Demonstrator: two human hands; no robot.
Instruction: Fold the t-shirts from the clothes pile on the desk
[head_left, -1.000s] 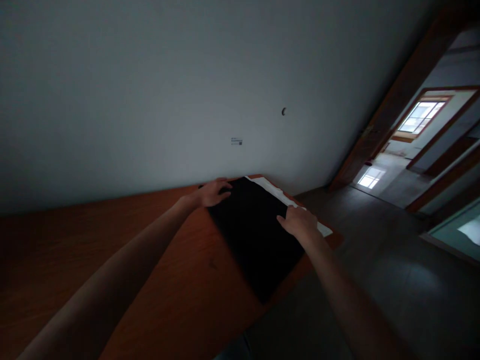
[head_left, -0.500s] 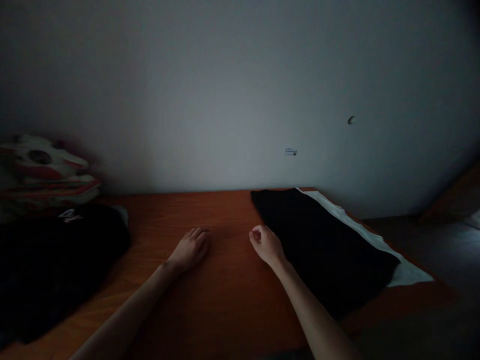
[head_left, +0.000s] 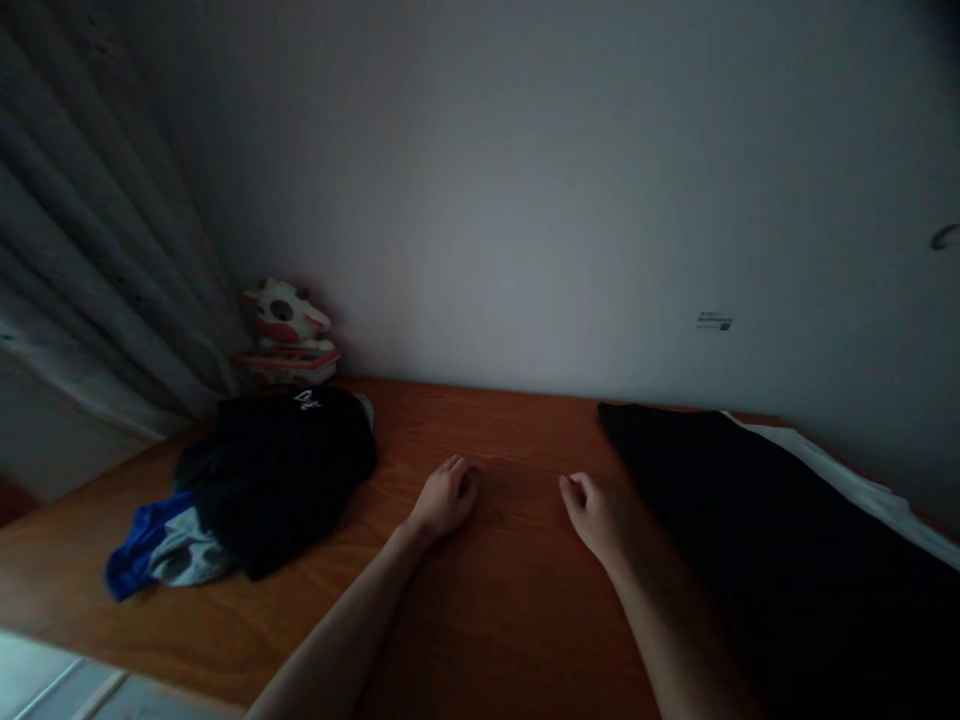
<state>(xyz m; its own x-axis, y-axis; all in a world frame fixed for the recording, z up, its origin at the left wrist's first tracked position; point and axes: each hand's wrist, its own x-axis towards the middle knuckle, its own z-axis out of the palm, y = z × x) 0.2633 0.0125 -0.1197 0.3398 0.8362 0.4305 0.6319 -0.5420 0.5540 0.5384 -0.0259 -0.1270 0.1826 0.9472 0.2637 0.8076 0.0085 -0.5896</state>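
Observation:
My left hand [head_left: 448, 497] rests on the bare middle of the brown wooden table [head_left: 517, 610], its fingers loosely bent, apart from the thumb, and holding nothing. Across from it, my right hand [head_left: 594, 512] is curled closed with nothing visible in it. It lies just left of a black garment [head_left: 720, 520] spread flat on the table. A white garment [head_left: 832, 465] shows along the far right edge of that black cloth. To the left of my left hand sits a crumpled black garment [head_left: 292, 470] with a small white print.
Blue cloth [head_left: 142, 540] and grey patterned cloth [head_left: 191, 550] stick out from the dark heap. A cow-shaped toy keyboard [head_left: 289, 335] stands at the back left by a curtain [head_left: 112, 250]. A pale wall [head_left: 510, 200] rises behind the table.
The view has swung left, so the table and clothes appear farther right, and the curtain and blue cloth now show. My left hand's fingers are more bent; my right hand is more tightly curled.

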